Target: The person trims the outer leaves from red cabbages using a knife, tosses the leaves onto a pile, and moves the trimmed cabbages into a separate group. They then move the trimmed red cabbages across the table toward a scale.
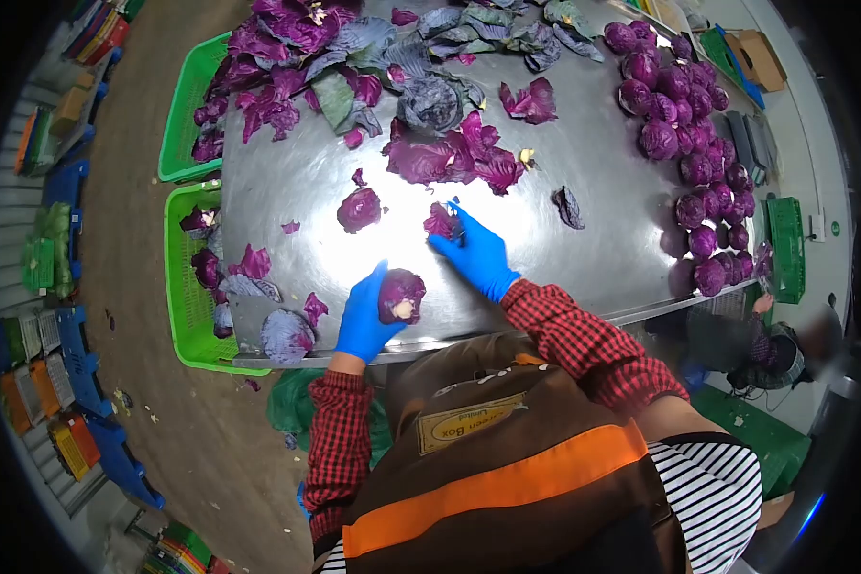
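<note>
Left hand (364,318): your fingers wrap the cabbage (404,287), lower centre of the frame.
Right hand (476,254): you pinch a leaf (439,223), just above centre.
Table (603,230): loose leaves (435,158), upper centre; cabbage pile (660,140), upper right.
Crates (187,330): left side.

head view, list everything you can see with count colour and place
metal table: one, silver, centre
piled red cabbages: many, purple, table's right
held red cabbage: one, purple, near edge
resting red cabbage: one, purple, mid-table
cabbage piece: one, purple, centre
loose leaves: many, purple and grey, mostly far side
plastic crates: two, bright green, table's left
dark crate: one, green, far right
cardboard box: one, brown, upper right
stacked goods: several, multicoloured, left
bag: one, green, below table
co-worker: one, colours blurred, right
apron: one, brown and orange, bottom
sleeves: two, red and black, forearms
left hand: one, gloved blue, around held red cabbage
right hand: one, gloved blue, at cabbage piece
</note>
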